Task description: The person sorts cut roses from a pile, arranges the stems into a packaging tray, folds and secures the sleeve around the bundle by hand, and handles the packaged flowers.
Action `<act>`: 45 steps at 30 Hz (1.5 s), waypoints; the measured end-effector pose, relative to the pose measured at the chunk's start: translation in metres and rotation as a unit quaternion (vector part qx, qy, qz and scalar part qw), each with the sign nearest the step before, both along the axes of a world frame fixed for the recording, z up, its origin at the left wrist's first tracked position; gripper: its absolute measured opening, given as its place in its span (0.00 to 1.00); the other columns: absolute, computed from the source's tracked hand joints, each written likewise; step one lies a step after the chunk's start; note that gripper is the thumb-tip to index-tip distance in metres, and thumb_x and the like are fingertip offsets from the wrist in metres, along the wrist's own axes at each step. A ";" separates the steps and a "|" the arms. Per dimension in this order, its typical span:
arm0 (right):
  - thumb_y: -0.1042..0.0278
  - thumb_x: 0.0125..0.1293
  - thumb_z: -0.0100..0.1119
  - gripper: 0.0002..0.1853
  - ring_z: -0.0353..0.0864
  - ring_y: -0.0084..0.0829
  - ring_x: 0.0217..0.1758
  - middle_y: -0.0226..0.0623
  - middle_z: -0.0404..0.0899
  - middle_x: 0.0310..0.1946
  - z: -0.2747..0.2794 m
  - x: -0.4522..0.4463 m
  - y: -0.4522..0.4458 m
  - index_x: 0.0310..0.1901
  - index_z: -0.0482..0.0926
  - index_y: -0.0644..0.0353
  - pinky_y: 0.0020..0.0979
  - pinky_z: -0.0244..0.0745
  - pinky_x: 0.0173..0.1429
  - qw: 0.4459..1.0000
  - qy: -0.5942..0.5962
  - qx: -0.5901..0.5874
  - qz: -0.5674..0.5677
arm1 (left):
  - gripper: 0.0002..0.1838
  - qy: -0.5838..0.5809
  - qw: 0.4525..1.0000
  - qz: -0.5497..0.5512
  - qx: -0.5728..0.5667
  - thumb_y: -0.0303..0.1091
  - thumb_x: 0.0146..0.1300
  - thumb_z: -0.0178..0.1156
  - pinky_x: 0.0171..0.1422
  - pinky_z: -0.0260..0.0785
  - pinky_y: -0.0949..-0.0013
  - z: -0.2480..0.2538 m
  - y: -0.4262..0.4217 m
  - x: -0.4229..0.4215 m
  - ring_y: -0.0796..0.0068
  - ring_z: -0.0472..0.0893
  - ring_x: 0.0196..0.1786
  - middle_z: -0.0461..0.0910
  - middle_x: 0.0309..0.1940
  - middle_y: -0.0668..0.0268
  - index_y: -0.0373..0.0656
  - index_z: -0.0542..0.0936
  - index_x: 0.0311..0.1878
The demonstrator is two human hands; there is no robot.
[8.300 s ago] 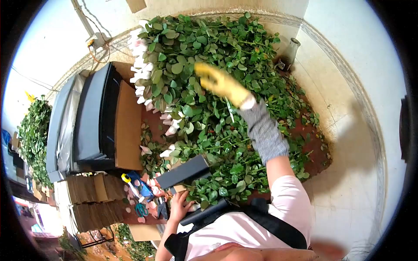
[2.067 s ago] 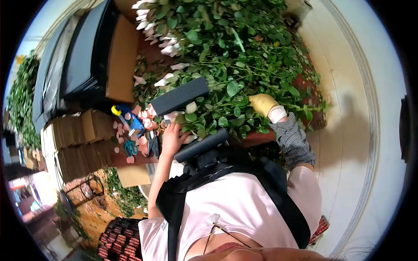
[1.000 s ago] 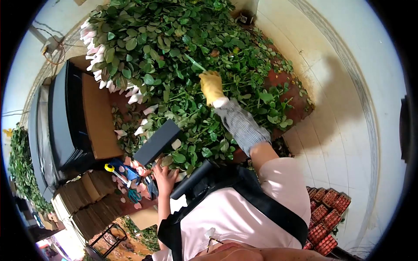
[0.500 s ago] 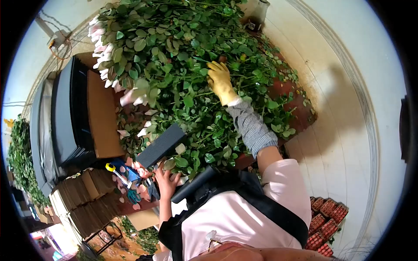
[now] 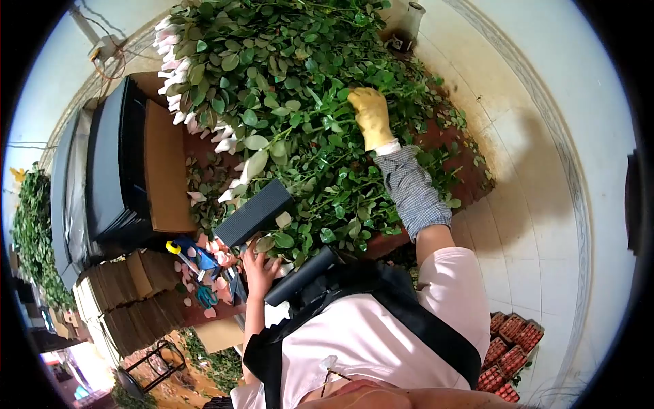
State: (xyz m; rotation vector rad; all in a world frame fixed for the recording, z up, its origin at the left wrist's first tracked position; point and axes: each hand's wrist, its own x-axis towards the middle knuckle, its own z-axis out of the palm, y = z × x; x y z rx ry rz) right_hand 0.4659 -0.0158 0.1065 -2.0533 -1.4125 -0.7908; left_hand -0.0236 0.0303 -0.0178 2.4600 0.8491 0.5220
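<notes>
My right hand, in a yellow glove with a grey checked sleeve above it, is closed around stems among the leafy roses. A pale rose with long leaves lies slanting across the pile, its stem running toward that glove. My bare left hand rests with fingers apart beside a dark corrugated sheet. Another dark rolled edge lies close to my body, with leaves between the two. Whether the left fingertips press on anything is hard to see.
Left of the roses stand dark sheets in a cardboard box and stacked brown cardboard. Teal scissors, a yellow-capped tool and loose petals lie near my left hand. A glass vase stands at the back; red-patterned packs sit lower right.
My right hand has moved rightward and its fingers have closed around stems. The blurred pale rose at the left has shifted down and right. My left hand stays nearly in place.
</notes>
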 end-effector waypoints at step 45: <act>0.70 0.69 0.61 0.13 0.83 0.50 0.48 0.51 0.84 0.46 0.046 0.110 0.021 0.52 0.82 0.65 0.42 0.77 0.54 0.964 0.196 0.171 -0.048 | 0.29 0.081 0.994 0.034 -0.068 0.40 0.51 0.77 0.71 0.63 0.49 0.013 -0.004 0.002 0.45 0.69 0.68 0.67 0.69 0.52 0.45 0.82 0.58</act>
